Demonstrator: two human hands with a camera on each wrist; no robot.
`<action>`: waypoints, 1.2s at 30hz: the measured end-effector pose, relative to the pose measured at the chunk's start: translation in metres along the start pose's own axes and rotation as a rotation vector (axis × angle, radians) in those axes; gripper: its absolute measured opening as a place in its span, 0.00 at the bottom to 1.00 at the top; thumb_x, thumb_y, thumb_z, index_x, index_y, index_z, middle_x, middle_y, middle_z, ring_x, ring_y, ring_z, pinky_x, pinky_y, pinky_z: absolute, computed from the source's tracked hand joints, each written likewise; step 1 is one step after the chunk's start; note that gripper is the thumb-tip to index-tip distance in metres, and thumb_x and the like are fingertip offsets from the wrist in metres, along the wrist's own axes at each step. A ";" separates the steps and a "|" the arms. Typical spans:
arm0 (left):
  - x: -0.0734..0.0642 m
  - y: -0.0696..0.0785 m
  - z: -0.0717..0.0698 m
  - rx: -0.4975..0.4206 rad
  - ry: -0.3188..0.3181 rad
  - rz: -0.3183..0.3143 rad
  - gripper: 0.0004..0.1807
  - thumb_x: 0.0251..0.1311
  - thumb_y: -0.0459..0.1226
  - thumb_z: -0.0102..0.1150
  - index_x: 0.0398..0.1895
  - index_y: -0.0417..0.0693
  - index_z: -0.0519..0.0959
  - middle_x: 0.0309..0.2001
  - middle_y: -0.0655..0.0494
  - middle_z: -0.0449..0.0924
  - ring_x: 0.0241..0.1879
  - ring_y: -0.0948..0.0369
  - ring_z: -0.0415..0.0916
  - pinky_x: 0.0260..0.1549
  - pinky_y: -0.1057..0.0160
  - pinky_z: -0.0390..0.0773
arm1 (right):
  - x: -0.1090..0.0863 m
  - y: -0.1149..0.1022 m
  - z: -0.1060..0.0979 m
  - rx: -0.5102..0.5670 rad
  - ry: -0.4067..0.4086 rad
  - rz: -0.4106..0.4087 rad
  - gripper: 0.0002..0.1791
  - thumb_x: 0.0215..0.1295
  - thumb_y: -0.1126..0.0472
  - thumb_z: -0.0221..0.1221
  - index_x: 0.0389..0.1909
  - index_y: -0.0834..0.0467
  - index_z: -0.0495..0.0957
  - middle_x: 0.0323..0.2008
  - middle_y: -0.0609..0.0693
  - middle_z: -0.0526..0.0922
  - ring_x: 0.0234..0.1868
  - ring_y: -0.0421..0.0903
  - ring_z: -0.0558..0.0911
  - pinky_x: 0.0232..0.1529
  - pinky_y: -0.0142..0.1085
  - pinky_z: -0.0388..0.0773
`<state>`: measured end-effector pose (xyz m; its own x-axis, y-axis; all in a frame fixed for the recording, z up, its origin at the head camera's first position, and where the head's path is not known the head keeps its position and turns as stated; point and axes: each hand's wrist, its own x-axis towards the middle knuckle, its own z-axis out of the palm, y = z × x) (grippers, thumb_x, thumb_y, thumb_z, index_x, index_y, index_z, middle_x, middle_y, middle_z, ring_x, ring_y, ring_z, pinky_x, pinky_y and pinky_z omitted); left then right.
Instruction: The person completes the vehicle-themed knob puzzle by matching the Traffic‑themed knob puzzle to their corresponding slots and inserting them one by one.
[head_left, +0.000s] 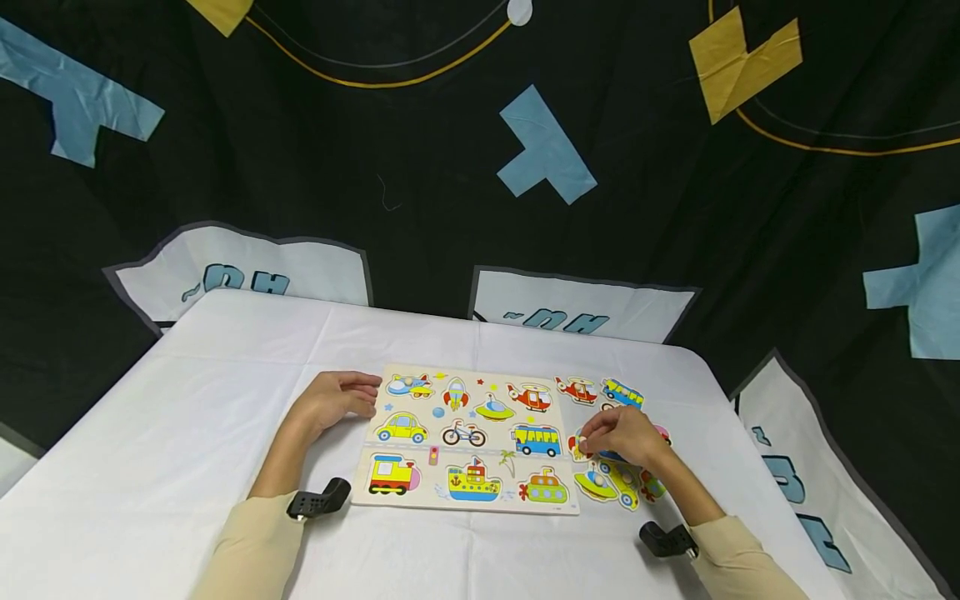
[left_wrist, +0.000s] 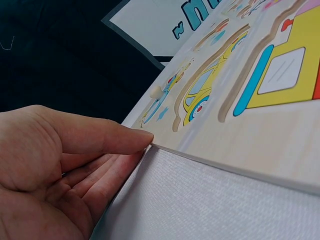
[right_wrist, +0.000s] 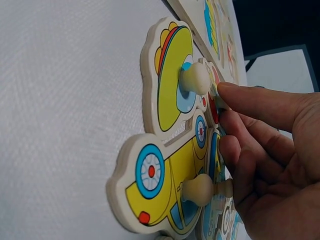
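Observation:
A wooden puzzle board (head_left: 435, 446) with printed vehicles lies flat on the white-covered table. My left hand (head_left: 333, 402) rests against its upper left edge; in the left wrist view the thumb tip (left_wrist: 145, 139) touches that edge. An airplane piece (head_left: 408, 385) with a round knob sits in the board. To the right, my right hand (head_left: 622, 433) pinches the knob of a rocket piece (head_left: 576, 450), partly covered by the fingers. Near that hand lie a flying saucer piece (right_wrist: 172, 85) and a yellow car piece (right_wrist: 175, 172), each with a wooden knob.
Other loose pieces lie right of the board: a red helicopter (head_left: 577, 389), a blue and yellow bus (head_left: 622, 392) and several partly hidden under the right hand. White tablecloth (head_left: 187, 433) surrounds the board. A black curtain (head_left: 420, 183) hangs behind the table.

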<state>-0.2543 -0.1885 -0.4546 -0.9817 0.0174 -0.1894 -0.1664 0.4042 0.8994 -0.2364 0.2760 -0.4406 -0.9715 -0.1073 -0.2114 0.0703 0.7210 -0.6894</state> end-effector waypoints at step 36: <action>-0.001 0.000 0.000 0.021 0.009 -0.021 0.29 0.49 0.29 0.71 0.60 0.40 0.81 0.46 0.49 0.87 0.39 0.61 0.81 0.46 0.64 0.75 | 0.004 -0.018 -0.008 -0.006 0.025 -0.065 0.13 0.54 0.56 0.74 0.38 0.56 0.85 0.29 0.47 0.86 0.34 0.45 0.80 0.39 0.37 0.73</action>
<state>-0.2537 -0.1884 -0.4548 -0.9789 0.0006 -0.2043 -0.1849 0.4232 0.8870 -0.2435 0.2685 -0.4237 -0.9793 -0.1369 -0.1492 0.0060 0.7170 -0.6970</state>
